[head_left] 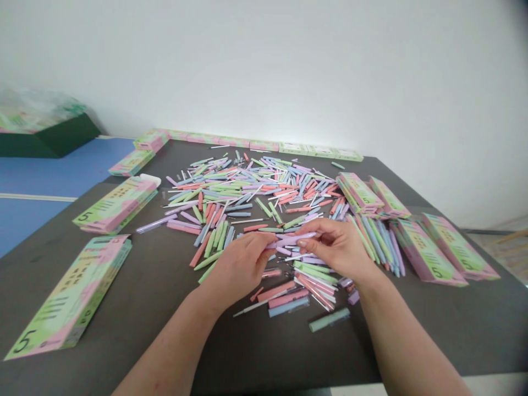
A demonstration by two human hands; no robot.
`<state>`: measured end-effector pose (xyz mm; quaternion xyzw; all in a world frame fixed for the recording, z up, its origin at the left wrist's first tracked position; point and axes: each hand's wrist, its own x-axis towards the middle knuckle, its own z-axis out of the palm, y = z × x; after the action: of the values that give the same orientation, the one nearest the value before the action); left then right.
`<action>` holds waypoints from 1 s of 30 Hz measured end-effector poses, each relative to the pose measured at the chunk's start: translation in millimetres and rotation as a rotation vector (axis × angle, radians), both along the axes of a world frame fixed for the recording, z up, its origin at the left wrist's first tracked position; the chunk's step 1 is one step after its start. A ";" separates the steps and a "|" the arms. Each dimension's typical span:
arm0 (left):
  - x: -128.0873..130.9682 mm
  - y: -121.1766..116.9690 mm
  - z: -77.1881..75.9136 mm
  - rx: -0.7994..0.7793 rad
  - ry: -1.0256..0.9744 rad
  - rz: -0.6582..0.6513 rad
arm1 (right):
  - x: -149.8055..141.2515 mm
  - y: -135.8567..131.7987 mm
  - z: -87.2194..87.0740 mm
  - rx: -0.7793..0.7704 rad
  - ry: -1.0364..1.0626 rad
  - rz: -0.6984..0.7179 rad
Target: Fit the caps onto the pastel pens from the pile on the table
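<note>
Pinching a lilac pen [295, 239] between them, the left hand [236, 270] and right hand [337, 247] sit close together above scattered pastel pens [243, 190] at frame centre.

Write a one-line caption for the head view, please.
Left hand and right hand hold a lilac pen over scattered pastel pens.

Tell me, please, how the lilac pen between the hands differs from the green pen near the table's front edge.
The lilac pen is held between the left hand and right hand; the green pen lies on the table. It looks longer and slimmer than the green pen. Both are pastel and straight.
</note>
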<state>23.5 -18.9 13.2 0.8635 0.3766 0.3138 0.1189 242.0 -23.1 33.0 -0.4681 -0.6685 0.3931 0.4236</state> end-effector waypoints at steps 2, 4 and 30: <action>-0.5 1.1 0.1 0.032 0.016 0.007 | -2.0 -0.1 0.2 -0.016 0.028 -0.014; -0.9 1.8 0.0 0.052 0.044 0.026 | -4.3 0.2 0.6 -0.033 0.056 -0.032; -1.4 2.6 -9.1 0.107 0.076 0.085 | -17.5 2.3 -1.7 -0.074 0.171 -0.054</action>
<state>22.1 -16.4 4.1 0.8633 0.3996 0.3051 0.0446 224.5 -20.8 31.3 -0.4661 -0.6018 0.4446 0.4722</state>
